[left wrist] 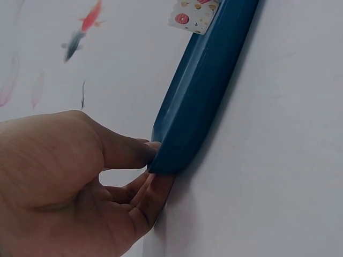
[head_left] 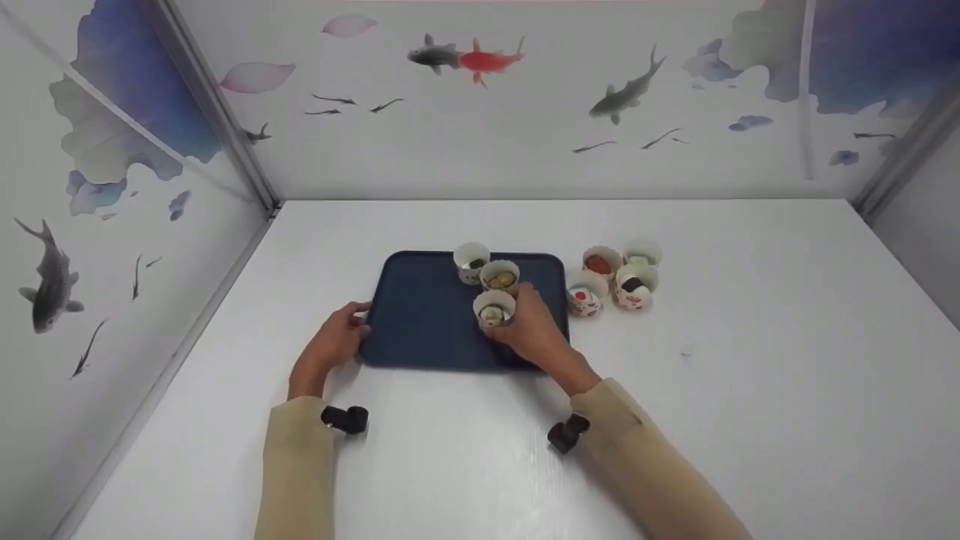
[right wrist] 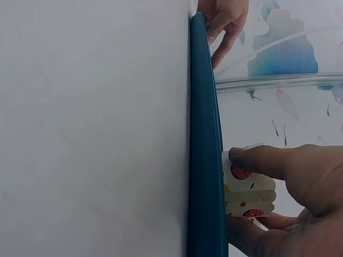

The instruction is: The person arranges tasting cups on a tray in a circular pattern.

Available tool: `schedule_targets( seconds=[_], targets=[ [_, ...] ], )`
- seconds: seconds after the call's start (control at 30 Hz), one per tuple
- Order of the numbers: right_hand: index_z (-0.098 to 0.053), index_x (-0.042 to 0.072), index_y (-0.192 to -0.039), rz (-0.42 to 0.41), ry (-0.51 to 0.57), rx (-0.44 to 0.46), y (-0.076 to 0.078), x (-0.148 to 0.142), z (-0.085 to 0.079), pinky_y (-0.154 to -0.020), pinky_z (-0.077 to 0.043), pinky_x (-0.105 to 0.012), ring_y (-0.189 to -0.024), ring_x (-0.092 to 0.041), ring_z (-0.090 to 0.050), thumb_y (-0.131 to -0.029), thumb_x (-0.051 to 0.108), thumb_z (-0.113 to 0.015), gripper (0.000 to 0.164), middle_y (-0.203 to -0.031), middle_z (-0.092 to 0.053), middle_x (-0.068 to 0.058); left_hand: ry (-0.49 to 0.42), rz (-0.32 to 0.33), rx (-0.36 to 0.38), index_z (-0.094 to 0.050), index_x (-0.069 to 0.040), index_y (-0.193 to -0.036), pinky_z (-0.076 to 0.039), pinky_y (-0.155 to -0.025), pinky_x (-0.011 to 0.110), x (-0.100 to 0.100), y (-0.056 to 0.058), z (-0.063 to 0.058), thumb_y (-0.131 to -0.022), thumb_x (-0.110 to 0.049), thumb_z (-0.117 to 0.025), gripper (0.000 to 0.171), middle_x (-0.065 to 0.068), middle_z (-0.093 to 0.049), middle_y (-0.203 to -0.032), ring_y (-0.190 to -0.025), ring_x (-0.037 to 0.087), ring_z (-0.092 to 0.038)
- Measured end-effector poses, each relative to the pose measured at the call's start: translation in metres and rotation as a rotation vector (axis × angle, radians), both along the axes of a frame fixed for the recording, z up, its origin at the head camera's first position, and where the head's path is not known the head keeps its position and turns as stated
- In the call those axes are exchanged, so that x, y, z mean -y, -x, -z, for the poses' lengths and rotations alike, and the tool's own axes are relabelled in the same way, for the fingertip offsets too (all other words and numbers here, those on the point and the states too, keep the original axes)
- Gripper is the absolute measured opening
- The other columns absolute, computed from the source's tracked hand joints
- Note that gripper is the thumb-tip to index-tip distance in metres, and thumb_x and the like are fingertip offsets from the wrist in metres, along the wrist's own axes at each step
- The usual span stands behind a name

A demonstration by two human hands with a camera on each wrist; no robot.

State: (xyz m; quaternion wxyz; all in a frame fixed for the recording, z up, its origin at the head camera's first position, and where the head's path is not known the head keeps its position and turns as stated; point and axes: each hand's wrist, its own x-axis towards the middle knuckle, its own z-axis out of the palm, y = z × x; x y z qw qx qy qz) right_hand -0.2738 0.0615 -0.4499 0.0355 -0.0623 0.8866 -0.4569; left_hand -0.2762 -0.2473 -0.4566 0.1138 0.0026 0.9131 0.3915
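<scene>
A dark blue tray (head_left: 420, 322) lies on the white table. My left hand (head_left: 341, 337) pinches its left edge, thumb on the rim and fingers beneath, as the left wrist view shows. With my right hand (head_left: 532, 330) I grip a patterned paper cup (right wrist: 249, 187) between thumb and fingers, over the right half of the tray. That cup (head_left: 484, 313) holds a pale round piece that looks like a sushi roll. Just behind it on the tray stand a cup with yellowish-green pieces (head_left: 500, 277) and a cup with a dark green bit (head_left: 471, 264).
Right of the tray several more paper cups cluster on the table (head_left: 750, 375): one with an orange-red filling (head_left: 598, 264), one with a red-dotted white piece (head_left: 585, 296), one with a black-banded white piece (head_left: 634, 289), one pale green (head_left: 642, 255). Printed walls (head_left: 525, 150) enclose the table.
</scene>
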Motion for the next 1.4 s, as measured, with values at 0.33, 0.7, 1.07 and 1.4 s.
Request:
schedule_targets(
  seconds=[0.33, 0.7, 1.07, 1.4],
  targets=[
    [-0.045, -0.003, -0.131, 0.006, 0.000, 0.018, 0.001, 0.000, -0.002, -0.107, -0.044, -0.045, -0.120, -0.030, -0.055, -0.082, 0.011, -0.083, 0.064, -0.127, -0.054, -0.019, 0.020, -0.003, -0.005, -0.036, -0.001, -0.153, -0.041, -0.110, 0.054, -0.001, 0.000, 0.000, -0.105, -0.006, -0.041, 0.048, 0.029, -0.049, -0.144, -0.132, 0.041, -0.051],
    [-0.046, -0.001, -0.133, -0.006, -0.001, 0.022, -0.003, -0.013, -0.014, -0.096, -0.046, -0.042, -0.108, -0.027, -0.053, -0.081, 0.018, -0.084, 0.067, -0.122, -0.055, -0.016, 0.010, -0.005, -0.008, -0.036, 0.001, -0.152, -0.042, -0.108, 0.052, -0.002, 0.000, 0.001, -0.105, -0.005, -0.042, 0.048, 0.031, -0.052, -0.140, -0.128, 0.040, -0.054],
    [-0.050, -0.001, -0.136, 0.021, -0.001, -0.109, -0.003, -0.058, -0.022, -0.110, -0.043, -0.048, -0.130, -0.035, -0.052, -0.089, 0.021, -0.077, 0.059, -0.137, -0.055, -0.020, 0.017, -0.014, 0.019, -0.033, -0.001, -0.154, -0.039, -0.111, 0.054, -0.001, -0.001, -0.001, -0.106, -0.007, -0.040, 0.049, 0.030, -0.047, -0.144, -0.133, 0.041, -0.049],
    [-0.049, 0.000, -0.138, 0.101, 0.058, -0.169, 0.004, -0.102, -0.022, -0.105, -0.049, -0.048, -0.129, -0.035, -0.051, -0.091, 0.014, -0.074, 0.055, -0.138, -0.053, -0.020, 0.004, -0.016, 0.024, -0.033, -0.002, -0.154, -0.039, -0.112, 0.054, -0.001, -0.002, 0.000, -0.106, -0.007, -0.040, 0.049, 0.029, -0.047, -0.145, -0.133, 0.041, -0.050]
  ],
)
